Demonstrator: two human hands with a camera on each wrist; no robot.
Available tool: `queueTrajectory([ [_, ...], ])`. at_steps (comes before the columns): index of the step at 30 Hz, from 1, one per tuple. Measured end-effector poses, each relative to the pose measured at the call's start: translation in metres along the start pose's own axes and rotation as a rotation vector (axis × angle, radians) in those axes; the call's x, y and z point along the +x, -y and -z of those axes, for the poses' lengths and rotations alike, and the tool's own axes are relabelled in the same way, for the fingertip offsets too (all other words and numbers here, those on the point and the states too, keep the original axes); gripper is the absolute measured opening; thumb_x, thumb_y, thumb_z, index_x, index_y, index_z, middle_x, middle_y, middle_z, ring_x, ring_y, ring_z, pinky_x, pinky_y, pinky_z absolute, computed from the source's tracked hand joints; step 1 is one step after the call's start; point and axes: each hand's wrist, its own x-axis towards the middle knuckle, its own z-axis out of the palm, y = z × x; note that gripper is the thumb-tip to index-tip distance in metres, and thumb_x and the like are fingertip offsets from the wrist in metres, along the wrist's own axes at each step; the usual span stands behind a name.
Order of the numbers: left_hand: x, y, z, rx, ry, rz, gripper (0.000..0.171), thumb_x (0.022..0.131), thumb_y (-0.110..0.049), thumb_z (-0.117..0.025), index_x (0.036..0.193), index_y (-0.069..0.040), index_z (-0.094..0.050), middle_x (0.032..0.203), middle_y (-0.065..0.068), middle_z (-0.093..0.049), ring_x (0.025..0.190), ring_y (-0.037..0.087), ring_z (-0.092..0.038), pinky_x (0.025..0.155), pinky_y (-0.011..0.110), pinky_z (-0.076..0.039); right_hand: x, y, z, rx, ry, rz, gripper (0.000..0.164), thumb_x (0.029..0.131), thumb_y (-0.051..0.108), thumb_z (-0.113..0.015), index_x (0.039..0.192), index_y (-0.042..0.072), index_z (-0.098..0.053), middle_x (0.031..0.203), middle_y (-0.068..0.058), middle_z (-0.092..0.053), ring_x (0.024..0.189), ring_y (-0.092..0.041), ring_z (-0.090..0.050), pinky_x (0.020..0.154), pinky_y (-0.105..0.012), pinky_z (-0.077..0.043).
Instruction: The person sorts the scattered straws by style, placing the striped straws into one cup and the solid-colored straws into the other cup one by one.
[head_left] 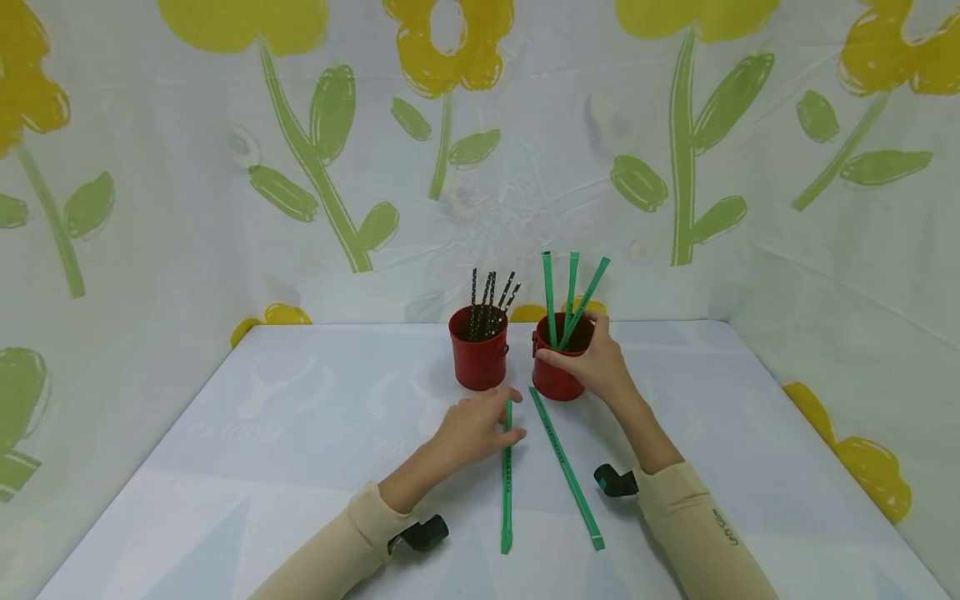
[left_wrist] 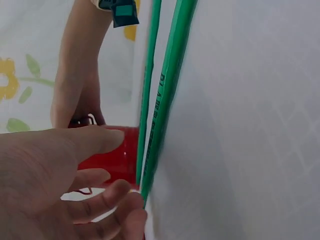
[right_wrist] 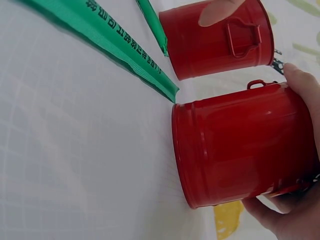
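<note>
My right hand (head_left: 603, 362) grips the right red bucket (right_wrist: 245, 150) by its upper part, thumb on the near side of the rim. Three green paper-wrapped straws (head_left: 548, 292) stand leaning in that bucket. Over the far end of a green wrapped straw (head_left: 507, 500) lying on the table, my left hand (head_left: 471, 427) hovers with thumb and fingers apart. In the left wrist view the fingertips are close beside the printed green wrapper (left_wrist: 162, 100). A second wrapped straw (head_left: 566, 467) lies slanted to its right, its far end near the bucket's base.
Left of the gripped bucket stands another red bucket (head_left: 478, 362) with several black patterned straws (head_left: 487, 304). Both are near the back edge of the white table (head_left: 360, 450). A flower-printed curtain (head_left: 540, 167) hangs behind and at both sides.
</note>
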Motion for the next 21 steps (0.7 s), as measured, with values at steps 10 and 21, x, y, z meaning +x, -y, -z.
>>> queueTrajectory([
  [10,-0.0047,-0.0078,0.0008,0.015,0.117,0.051,0.054,0.075,-0.045,-0.069,0.12,-0.023,-0.05,0.084,-0.005,-0.057,0.064,0.005,-0.049,0.05,0.018,-0.04,0.0011,-0.0013,-0.0006,-0.008,-0.008,0.011,0.102,0.061,0.065,-0.069,0.135,0.018,-0.019,0.13,-0.012,-0.047,0.118,-0.03,-0.047,0.085,-0.048,-0.05],
  [21,-0.0088,-0.0102,-0.0005,0.029,0.163,0.051,0.057,0.073,-0.042,-0.072,0.121,-0.021,-0.051,0.08,-0.006,-0.054,0.065,0.006,-0.047,0.051,0.019,-0.038,0.0005,0.0,0.0002,0.005,-0.001,0.001,0.104,0.059,0.066,-0.07,0.136,0.018,-0.018,0.132,-0.012,-0.045,0.12,-0.031,-0.046,0.085,-0.049,-0.05],
])
